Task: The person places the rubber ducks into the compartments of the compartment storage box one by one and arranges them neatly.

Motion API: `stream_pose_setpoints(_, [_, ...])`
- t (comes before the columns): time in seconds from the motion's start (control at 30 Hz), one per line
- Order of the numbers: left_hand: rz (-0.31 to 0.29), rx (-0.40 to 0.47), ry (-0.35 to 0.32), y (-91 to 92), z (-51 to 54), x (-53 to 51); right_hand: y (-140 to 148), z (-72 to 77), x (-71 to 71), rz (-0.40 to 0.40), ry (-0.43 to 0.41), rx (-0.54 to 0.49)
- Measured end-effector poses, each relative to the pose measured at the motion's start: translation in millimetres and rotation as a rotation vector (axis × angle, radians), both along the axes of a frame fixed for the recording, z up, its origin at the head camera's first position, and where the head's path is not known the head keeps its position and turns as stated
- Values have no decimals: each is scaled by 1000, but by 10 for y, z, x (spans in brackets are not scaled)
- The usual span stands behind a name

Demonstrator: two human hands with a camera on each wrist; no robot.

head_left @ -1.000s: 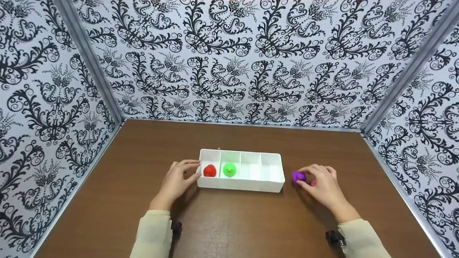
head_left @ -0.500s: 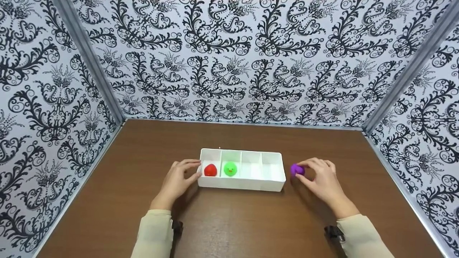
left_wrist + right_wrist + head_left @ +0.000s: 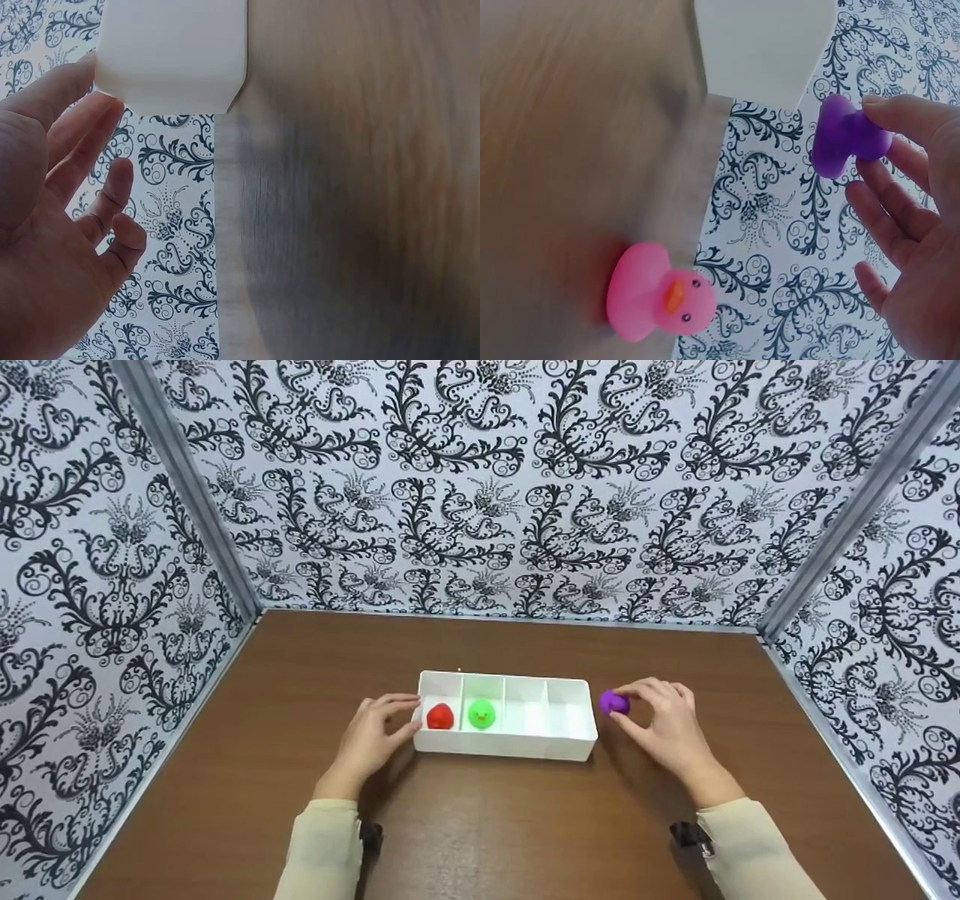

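Fingers [image 3: 904, 112] pinch a purple toy [image 3: 831, 139] — white tray [image 3: 510, 745] nearby.

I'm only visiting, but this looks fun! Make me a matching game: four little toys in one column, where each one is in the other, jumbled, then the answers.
Toys
1. Purple toy
2. Red toy
3. Pink duck
4. Green duck

Places
A. On the brown table, outside the box
B. In the white box, second compartment from the left
C. Pinched in the person's right hand
D. In the white box, leftmost compartment

Right pairs: 1-C, 2-D, 3-A, 4-B
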State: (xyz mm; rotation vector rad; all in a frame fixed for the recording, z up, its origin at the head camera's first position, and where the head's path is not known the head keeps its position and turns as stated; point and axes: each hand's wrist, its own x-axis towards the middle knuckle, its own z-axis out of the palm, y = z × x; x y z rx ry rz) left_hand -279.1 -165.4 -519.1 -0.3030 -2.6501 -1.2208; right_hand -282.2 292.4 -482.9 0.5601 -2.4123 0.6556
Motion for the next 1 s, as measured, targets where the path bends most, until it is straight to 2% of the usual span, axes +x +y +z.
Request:
stream_pose_setpoints(0.17, [-15,5,20,-8,1,-3,-64,22,-18,16,22,-21])
stream_pose_setpoints(0.67, [-8,20,-17,-8,11,9,-408,53,-75,72,-2,-41])
stream_pose_setpoints(1.0, [-10,18,-6,-10,-3,-6,-556,35,-81,107,-11,-60])
